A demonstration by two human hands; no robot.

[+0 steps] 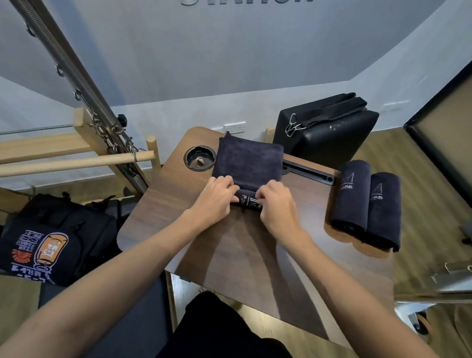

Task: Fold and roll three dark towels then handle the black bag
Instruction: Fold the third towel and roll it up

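Left hand (215,198) and right hand (276,205) each gripping the started roll of the third dark towel (248,163) mid-worktop (226,246), probably for tightness; two rolled towels (364,204) parked right, black bag (325,128) behind.

Folded towel (248,163) laid on table (253,248), centre-far; near edge rolled up. Left hand (214,197) and right hand (278,208) placed on roll, side by side. Round recess (199,159) set in table just left of towel. Slot (307,172) set in table just right of towel. Two rolled towels (366,203) laid touching, at table's right edge. Black case (325,128) stood behind table, far right. Printed bag (51,240) placed left of table, lower down.
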